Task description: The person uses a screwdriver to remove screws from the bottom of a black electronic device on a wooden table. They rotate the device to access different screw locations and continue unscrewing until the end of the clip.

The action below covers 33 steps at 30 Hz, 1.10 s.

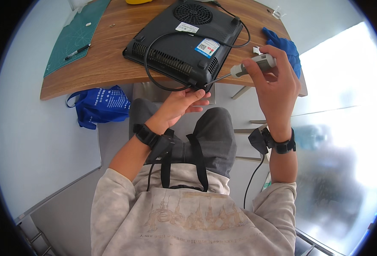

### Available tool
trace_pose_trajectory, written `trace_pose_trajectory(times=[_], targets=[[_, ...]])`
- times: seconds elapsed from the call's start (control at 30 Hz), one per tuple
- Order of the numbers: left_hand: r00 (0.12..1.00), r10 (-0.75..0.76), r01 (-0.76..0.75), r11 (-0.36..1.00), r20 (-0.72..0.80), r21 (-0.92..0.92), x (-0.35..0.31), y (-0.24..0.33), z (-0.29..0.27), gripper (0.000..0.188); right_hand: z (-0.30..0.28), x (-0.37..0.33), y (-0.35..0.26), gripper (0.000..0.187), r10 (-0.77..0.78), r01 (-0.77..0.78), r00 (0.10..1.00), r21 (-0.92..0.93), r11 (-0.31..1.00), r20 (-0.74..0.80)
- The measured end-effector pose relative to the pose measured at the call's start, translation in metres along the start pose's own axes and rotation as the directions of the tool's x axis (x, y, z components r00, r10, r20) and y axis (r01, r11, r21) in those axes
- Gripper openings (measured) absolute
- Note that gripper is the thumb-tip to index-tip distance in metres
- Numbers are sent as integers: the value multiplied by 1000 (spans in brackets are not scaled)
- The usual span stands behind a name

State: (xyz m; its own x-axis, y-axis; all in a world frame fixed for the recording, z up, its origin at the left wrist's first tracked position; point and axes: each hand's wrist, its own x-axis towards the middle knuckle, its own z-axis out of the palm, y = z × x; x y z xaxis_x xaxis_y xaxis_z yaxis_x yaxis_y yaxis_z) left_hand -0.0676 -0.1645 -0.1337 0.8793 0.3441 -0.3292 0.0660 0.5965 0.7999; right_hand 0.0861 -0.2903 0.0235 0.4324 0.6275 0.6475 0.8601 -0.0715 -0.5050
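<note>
A black induction cooker [168,42] lies upside down on the wooden table, its vents and round fan grille facing up. One corner juts over the table's near edge. Under that corner is my left hand [183,102], thumb at the corner and fingers below it, supporting the cooker. My right hand [278,83] grips the grey and white handle of a screwdriver [257,65]. The screwdriver's shaft slants down to the left, its tip at the same corner. Whether the tip sits in a screw is too small to tell. The cooker's black cord [146,64] loops across its underside.
At the left of the wooden table [107,64] lies a green cutting mat [75,38] with a black pen [77,52] on it. A blue cloth [284,45] hangs at the right edge. Below the table's left side is a blue bag [103,106]. A clear cup [278,13] stands far right.
</note>
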Motion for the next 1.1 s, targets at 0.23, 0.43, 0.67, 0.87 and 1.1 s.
trace_pose_trajectory(times=[0.23, 0.43, 0.67, 0.87, 1.1], targets=[[1000, -2, 2, 1000, -1, -1, 0, 0, -1, 39, 2, 0, 6, 36, 10, -10, 1000, -18, 1000, -11], [1000, -4, 4, 1000, -4, 3, 0, 0, 0, 40, 1, 2, 7, 36, 45, -45, 999, -19, 999, 16], [1000, -12, 12, 1000, -10, -8, -1, 0, 1, 42, 1, 7, 19, 35, 33, -34, 995, 14, 999, 93], [1000, -7, 7, 1000, -8, -1, -3, 2, 2, 42, 5, 13, 18, 40, 53, -74, 994, 224, 972, 96], [1000, -8, 8, 1000, -5, 3, -1, 1, 2, 41, 10, 20, 16, 42, -67, 54, 988, 92, 994, 141]])
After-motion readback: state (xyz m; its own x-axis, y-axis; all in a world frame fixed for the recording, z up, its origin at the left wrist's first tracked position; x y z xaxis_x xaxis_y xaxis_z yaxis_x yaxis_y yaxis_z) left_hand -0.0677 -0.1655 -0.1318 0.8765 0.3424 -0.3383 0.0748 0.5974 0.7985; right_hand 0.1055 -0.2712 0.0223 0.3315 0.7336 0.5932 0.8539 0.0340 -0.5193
